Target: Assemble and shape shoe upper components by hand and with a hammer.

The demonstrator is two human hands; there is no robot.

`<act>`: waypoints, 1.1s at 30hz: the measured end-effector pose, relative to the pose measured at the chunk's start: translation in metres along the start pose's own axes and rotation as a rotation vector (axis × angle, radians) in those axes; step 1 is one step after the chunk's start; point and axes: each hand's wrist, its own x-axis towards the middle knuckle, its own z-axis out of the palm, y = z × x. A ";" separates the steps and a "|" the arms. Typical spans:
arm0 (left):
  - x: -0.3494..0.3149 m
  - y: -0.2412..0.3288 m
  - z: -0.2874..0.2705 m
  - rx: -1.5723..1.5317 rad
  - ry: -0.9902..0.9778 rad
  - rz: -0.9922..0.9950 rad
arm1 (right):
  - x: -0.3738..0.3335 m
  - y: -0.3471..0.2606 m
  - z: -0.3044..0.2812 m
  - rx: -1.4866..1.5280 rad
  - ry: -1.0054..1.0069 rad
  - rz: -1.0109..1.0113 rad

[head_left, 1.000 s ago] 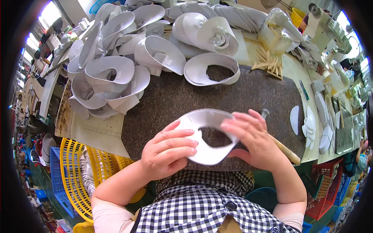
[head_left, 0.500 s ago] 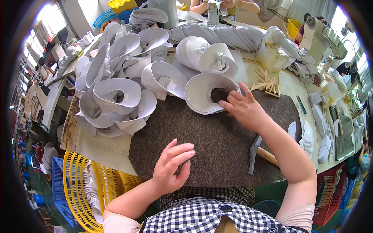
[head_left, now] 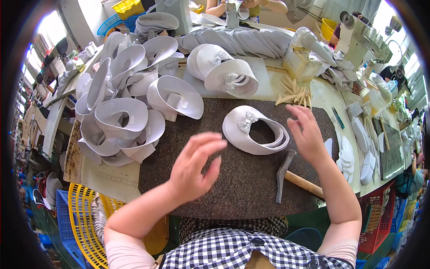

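Nothing gripped here; left fingers [head_left: 201, 141] loosely bent over air, right fingers [head_left: 302, 116] relaxed beside the white visor [head_left: 235, 134], can't tell if they brush it; it's between them on the dark slab [head_left: 242, 193]; imo take it by the rim and spare the sparkly bow [head_left: 246, 122]; visor's underside is hidden, hammer [head_left: 304, 184] handle's end vanishes at my right forearm [head_left: 338, 193]

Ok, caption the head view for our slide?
Open left hand and right hand flank bow-trimmed white shoe uppers beside a hammer.
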 end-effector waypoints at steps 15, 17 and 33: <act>0.179 -0.143 0.009 0.029 0.135 -0.633 | 0.002 -0.026 0.002 -0.079 0.167 -0.416; 0.186 -0.143 0.011 -0.017 0.097 -0.740 | 0.027 -0.021 0.010 -0.093 0.244 -0.454; 0.169 -0.174 0.018 -0.553 0.201 -0.949 | 0.173 0.012 0.087 -0.264 0.012 -0.529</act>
